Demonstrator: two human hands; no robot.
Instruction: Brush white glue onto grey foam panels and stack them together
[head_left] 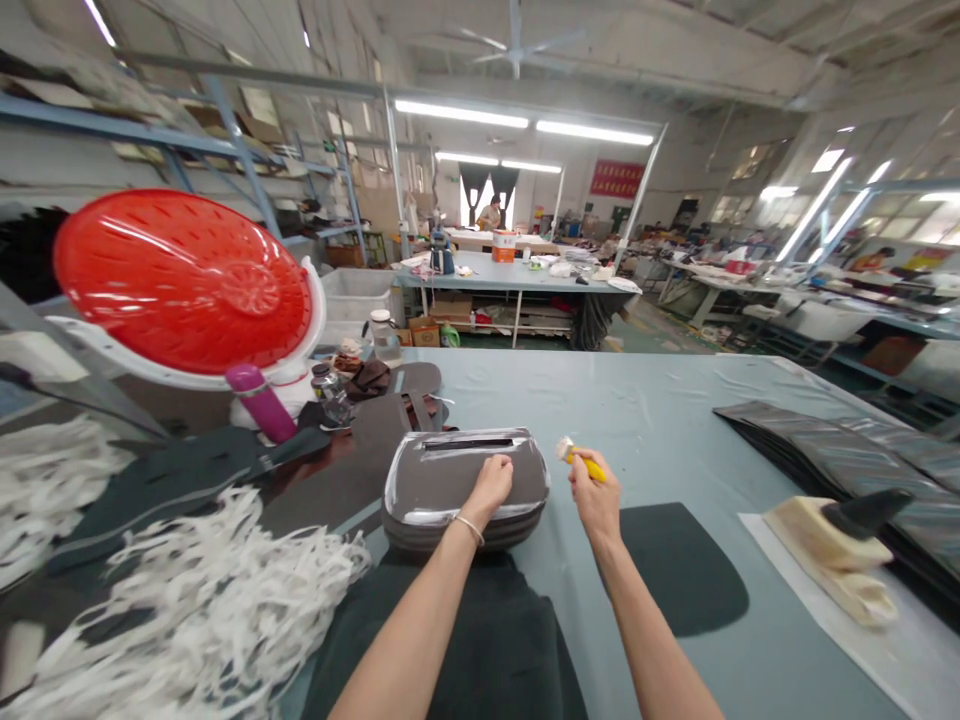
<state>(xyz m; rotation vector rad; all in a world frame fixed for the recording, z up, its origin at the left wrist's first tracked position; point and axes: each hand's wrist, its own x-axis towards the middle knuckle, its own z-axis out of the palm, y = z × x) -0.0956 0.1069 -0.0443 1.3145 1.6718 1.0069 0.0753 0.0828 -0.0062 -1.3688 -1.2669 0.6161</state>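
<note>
A stack of dark grey rounded panels (pixel 442 485) lies on the blue-grey table in front of me. White smears run along the top panel's edges, and a narrow dark slot sits near its far side. My left hand (pixel 493 484) is over the top panel with its fingers curled closed; whatever they may hold is hidden. To the right of the stack, my right hand (pixel 598 497) grips a small brush (pixel 589 465) with a yellow handle and whitish bristles, held just above the table. One dark panel (pixel 679 565) lies flat beside my right forearm.
White strips (pixel 217 600) are heaped at the left, near a purple bottle (pixel 262 402) and a tilted red basket (pixel 180 280). On the right are a cream container with a black nozzle (pixel 825 555) and piled dark sheets (pixel 847 450). A person (pixel 490 213) sits far off.
</note>
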